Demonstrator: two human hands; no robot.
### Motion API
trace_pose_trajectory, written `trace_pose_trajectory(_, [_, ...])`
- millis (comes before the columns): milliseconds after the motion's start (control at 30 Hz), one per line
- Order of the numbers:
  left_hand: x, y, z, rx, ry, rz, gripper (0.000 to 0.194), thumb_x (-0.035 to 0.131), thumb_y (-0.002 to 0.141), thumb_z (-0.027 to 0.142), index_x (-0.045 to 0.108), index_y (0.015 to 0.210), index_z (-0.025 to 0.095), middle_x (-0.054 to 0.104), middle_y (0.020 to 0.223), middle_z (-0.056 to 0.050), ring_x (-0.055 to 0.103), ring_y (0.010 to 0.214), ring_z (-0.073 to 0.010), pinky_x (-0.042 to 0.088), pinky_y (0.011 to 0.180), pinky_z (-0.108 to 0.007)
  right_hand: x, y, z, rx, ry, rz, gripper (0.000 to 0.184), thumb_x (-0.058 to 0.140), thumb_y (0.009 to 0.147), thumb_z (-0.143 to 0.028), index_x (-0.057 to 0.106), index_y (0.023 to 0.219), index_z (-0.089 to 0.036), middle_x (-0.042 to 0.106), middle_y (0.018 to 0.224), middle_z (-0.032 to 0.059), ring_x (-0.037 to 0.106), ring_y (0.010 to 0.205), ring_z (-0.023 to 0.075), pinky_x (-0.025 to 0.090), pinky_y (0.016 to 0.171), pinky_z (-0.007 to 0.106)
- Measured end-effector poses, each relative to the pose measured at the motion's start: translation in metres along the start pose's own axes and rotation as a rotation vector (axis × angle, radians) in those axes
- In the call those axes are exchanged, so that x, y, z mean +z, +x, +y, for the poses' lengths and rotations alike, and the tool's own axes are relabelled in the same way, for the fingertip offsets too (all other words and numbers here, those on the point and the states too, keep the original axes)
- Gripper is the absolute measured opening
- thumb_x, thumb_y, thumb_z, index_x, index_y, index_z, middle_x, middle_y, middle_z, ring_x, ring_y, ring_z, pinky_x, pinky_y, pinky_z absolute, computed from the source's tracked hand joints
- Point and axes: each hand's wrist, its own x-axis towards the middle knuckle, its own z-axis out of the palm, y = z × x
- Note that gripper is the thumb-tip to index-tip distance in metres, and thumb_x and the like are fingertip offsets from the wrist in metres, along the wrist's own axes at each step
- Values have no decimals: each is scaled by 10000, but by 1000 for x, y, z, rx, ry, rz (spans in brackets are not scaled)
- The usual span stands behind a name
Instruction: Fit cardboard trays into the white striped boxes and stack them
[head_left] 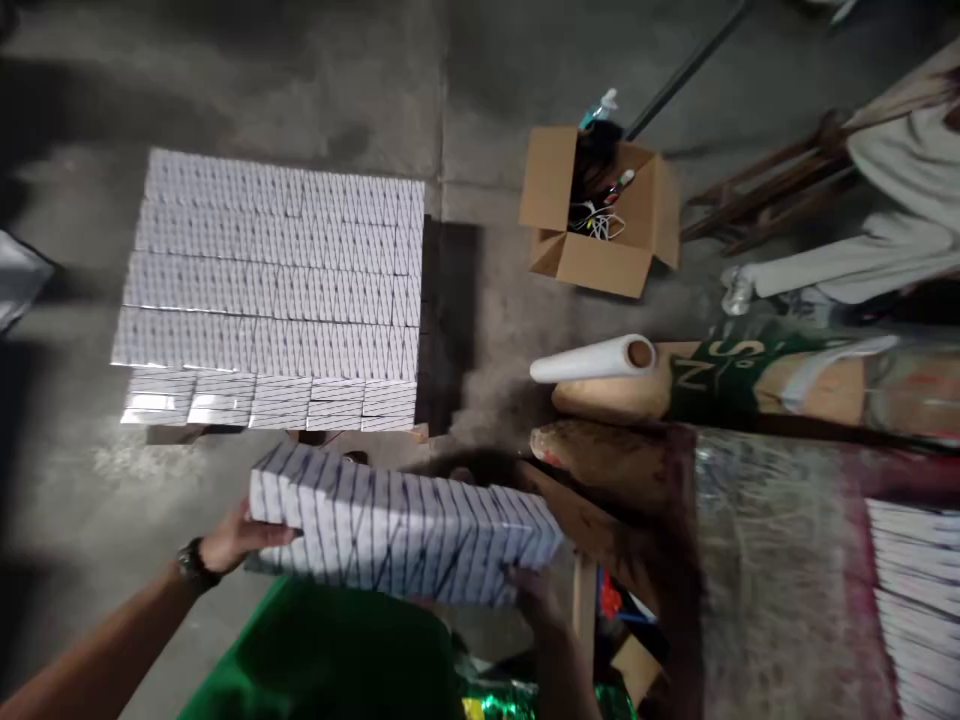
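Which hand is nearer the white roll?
Right. The right hand holds the row of white packs near its right end, below the white roll in the picture; the left hand holds the opposite end, below and much farther left.

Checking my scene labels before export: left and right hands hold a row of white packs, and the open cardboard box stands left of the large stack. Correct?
One error: the open cardboard box stands right of the large stack, as the head view shows. The left hand and right hand do hold a row of white packs.
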Motion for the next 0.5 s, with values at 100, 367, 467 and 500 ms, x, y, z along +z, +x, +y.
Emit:
trace_pose_trajectory(100, [-80,58,-46,-82,-44,93,616,955,430,541,805,959,263,842,1077,-86,734,1149,-482,542,1113,-634,77,69,26,71,42,-112,631,982,426,-419,767,987,-224,821,947,84,782,975,383,621,965,584])
trace_pose_trajectory(367, [-165,267,-108,-176,-108,152,799,999,335,571,719,968,170,827,986,-112,723,1128,-463,585,1055,-590,204,286,100,115,4,-189,556,932,518,-330,749,1026,-199,815,1038,80,763,996,327,617,920,466])
trace_pose_trajectory(467, [-161,344,-124,-152,-157,197,833,988,444,502,636,1111,149,803,1085,-104,726,1118,-374,620,962,-488,226,354,118,32,-45,-80,596,911,546,-356,693,1086,-229,800,1095,64,742,1082,330,603,969,478])
trace_pose_trajectory(500, [-159,364,-130,-117,-150,244,826,961,522,490,586,1179,156,784,1158,-96,713,1162,-336,611,960,-441,231,372,124,-18,-59,-35,641,910,558,-366,659,1134,-244,790,1137,56,732,1121,326,597,990,480])
